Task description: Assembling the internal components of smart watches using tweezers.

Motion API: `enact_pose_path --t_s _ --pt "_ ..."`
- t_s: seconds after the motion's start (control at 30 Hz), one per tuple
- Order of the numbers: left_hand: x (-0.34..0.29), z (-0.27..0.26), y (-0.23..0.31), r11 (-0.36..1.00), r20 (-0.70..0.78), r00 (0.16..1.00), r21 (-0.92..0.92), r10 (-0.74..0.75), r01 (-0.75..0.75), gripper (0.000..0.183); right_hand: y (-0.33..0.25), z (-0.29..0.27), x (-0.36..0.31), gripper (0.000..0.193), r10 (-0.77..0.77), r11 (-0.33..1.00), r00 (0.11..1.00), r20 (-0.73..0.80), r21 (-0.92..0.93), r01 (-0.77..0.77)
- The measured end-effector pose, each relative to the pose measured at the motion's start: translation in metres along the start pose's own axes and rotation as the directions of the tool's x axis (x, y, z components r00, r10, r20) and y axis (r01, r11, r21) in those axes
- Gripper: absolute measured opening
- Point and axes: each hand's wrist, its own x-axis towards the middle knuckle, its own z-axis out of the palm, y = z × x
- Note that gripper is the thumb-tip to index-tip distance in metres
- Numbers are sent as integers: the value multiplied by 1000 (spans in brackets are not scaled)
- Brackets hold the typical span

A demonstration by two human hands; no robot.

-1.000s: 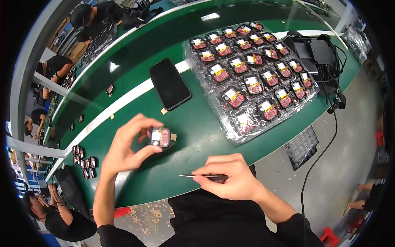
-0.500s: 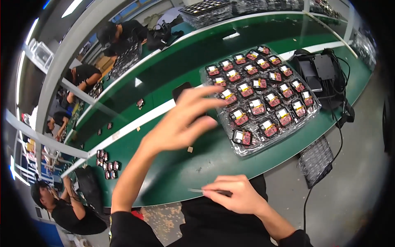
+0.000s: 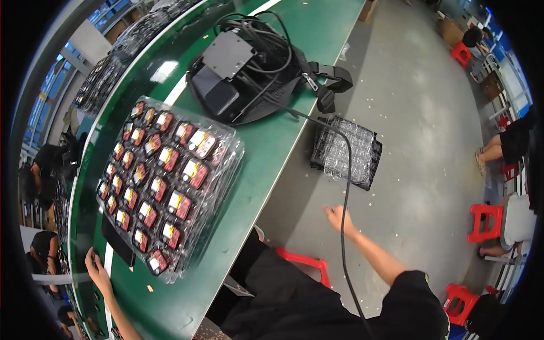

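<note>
My left hand (image 3: 98, 273) reaches over the far side of the green table (image 3: 249, 175), its fingers apart and holding nothing visible. Beside it lies a flat black phone-like slab (image 3: 118, 242), close to a clear plastic tray (image 3: 218, 187). Rows of small black-edged modules (image 3: 168, 158) with red circuit boards and white and yellow patches fill the tray. Out beyond the table's right edge, above the floor, is my right hand (image 3: 339, 218). Its fingers are curled closed; whatever they may hold is too small to make out. A black cable (image 3: 347, 187) runs next to that hand.
A black bag (image 3: 283, 93) with coiled cables, a grey plate and straps rests on the table past the tray. On the floor stands a plastic-wrapped black stack (image 3: 347, 152). Red stools (image 3: 486, 222) and seated people are at the right; a red stool (image 3: 306, 263) is beside me.
The view has swung to the right, bringing the floor and stools in. My left hand has left the tray's near corner; my right hand has moved off the table edge. Its thin tool no longer shows.
</note>
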Motion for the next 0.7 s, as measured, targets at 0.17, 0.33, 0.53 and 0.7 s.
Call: enact_pose_path --t_s 0.17,0.33,0.53,0.7 --pt "-6 -7 7 998 9 1000 64 -5 4 34 44 11 125 33 68 942 998 -7 -329 -67" --pt "-8 -9 25 986 30 989 90 -142 139 32 66 41 222 39 175 784 983 52 -611 -107" --pt "-5 -30 131 950 31 973 226 -230 217 37 64 115 299 63 219 810 955 197 -583 -66" --pt "0 3 83 980 34 985 113 -169 164 36 144 100 344 46 184 846 966 -180 -472 -249"
